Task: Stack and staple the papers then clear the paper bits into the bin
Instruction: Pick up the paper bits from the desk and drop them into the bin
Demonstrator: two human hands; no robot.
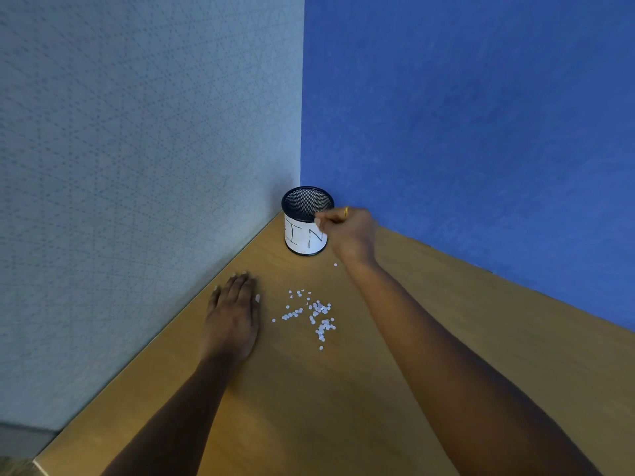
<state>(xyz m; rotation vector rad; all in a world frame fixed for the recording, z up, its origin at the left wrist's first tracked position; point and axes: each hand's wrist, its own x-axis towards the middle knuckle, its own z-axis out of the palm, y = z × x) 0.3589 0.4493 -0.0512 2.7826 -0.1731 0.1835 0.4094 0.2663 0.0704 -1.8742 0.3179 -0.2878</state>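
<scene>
Right grip [350,231], curled, at upright bin [302,239]

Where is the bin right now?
Head view, centre: the bin stands in the far corner of the desk, the right hand at its right rim, paper bits scattered nearer the camera.

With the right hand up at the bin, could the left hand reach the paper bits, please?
Probably yes: the left hand lies flat on the table right beside the bits, with nothing standing between them.
</scene>
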